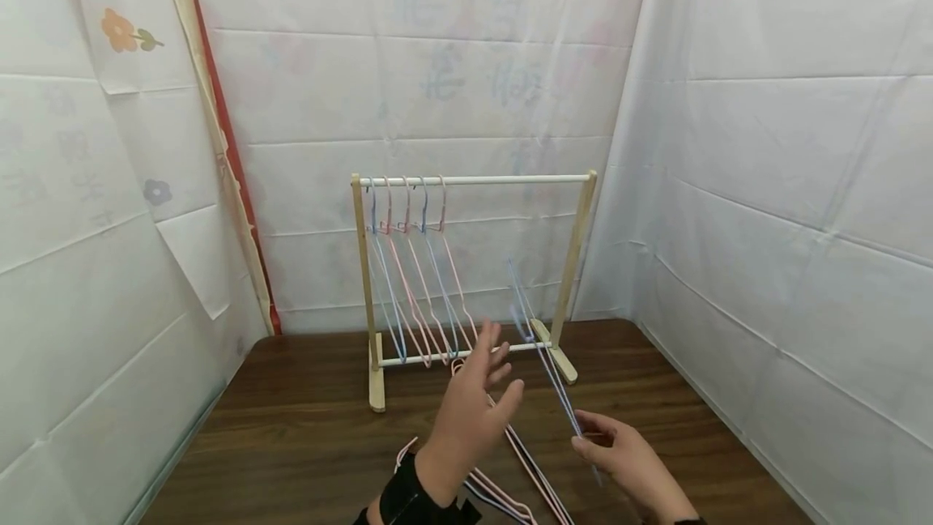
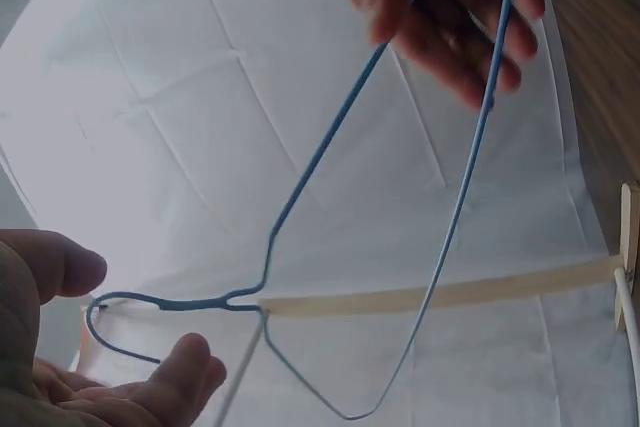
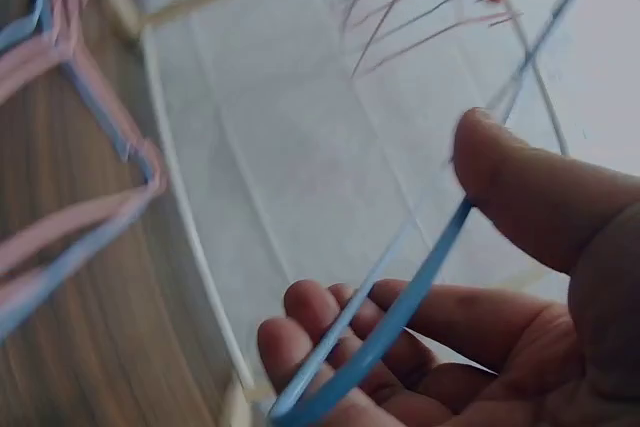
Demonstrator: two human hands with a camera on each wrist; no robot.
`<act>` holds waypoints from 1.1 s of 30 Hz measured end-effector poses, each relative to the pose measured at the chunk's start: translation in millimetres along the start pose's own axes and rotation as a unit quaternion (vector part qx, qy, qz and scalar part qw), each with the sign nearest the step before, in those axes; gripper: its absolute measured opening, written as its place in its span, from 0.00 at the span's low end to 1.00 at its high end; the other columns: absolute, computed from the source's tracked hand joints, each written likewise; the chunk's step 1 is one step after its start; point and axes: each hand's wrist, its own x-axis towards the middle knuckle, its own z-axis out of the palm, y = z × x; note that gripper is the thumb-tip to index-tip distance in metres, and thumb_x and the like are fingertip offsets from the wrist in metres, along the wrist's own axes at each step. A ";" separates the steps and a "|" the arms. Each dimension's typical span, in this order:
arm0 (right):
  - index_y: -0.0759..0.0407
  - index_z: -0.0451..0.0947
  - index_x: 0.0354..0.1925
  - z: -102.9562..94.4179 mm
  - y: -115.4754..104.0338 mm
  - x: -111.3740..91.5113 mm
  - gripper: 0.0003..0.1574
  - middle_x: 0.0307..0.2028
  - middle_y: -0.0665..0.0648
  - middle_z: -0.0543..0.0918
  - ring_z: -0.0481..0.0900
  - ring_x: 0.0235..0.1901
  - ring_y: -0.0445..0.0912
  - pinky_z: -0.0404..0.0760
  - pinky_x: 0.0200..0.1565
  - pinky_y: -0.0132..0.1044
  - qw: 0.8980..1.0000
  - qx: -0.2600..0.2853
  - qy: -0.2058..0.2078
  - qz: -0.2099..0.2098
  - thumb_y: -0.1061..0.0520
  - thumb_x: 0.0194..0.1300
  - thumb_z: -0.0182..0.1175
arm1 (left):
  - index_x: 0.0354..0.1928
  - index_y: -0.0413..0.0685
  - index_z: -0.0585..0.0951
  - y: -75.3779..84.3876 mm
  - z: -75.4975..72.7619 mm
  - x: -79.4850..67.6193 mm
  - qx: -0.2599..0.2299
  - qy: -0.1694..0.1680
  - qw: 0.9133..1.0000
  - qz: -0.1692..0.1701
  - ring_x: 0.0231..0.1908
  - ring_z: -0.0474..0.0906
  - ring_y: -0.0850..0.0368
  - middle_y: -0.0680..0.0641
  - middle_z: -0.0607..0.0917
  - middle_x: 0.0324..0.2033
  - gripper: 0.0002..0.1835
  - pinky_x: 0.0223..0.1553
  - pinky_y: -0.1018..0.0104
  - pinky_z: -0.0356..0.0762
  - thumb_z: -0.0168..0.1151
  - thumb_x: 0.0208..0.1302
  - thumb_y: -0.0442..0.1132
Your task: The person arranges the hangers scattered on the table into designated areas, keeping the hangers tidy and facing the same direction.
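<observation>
My right hand (image 1: pixel 630 456) holds a blue wire hanger (image 2: pixel 325 144) by its lower part, the thumb and curled fingers about the wire. The hanger slants up and away over the table, its hook end raised in front of the rack. To the left in the head view, my left hand (image 1: pixel 474 420) is lifted with its fingers spread and the thumb apart. In the left wrist view the hook of the blue hanger shows between that hand's thumb and fingers, with the fingers not closed on it.
A small rack with a white top rail (image 1: pixel 510 180) and wooden posts stands at the back of the dark table (image 1: pixel 291 411). Several pink and blue hangers (image 1: pixel 417 298) hang on its left side. More hangers (image 1: pixel 535 468) lie piled below my left hand. White sheets surround the table.
</observation>
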 end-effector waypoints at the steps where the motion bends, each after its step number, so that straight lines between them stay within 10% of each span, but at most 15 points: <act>1: 0.70 0.61 0.68 0.9 -1.0 0.7 0.42 0.55 0.63 0.76 0.77 0.50 0.55 0.80 0.49 0.50 0.999 0.038 -0.015 0.001 0.46 0.69 0.62 | 0.77 0.56 0.45 0.3 2.0 -0.7 0.012 -0.008 1.000 0.001 0.62 0.67 0.55 0.50 0.59 0.71 0.41 0.55 0.63 0.74 0.58 0.71 0.41; 6: 0.76 0.56 0.68 9.4 -11.9 5.1 0.35 0.58 0.68 0.73 0.73 0.56 0.59 0.74 0.57 0.50 0.978 0.201 -0.059 -0.016 0.55 0.75 0.54 | 0.75 0.48 0.55 3.5 13.7 -4.5 0.081 -0.087 0.992 -0.034 0.58 0.71 0.56 0.44 0.68 0.66 0.39 0.53 0.57 0.77 0.57 0.70 0.56; 12: 0.75 0.57 0.68 23.0 -29.3 9.3 0.31 0.60 0.67 0.71 0.71 0.57 0.58 0.78 0.53 0.40 0.969 0.238 -0.064 -0.023 0.57 0.77 0.51 | 0.74 0.52 0.57 8.5 23.5 -8.9 0.075 -0.151 0.981 -0.091 0.63 0.63 0.56 0.47 0.66 0.67 0.46 0.58 0.50 0.71 0.61 0.61 0.66; 33: 0.73 0.64 0.63 34.9 -59.0 21.8 0.30 0.58 0.69 0.72 0.73 0.56 0.60 0.75 0.57 0.48 0.959 0.276 -0.044 -0.052 0.56 0.72 0.58 | 0.67 0.44 0.70 10.9 27.5 -7.9 0.108 -0.104 0.989 -0.012 0.64 0.63 0.56 0.46 0.71 0.65 0.36 0.60 0.57 0.70 0.73 0.57 0.40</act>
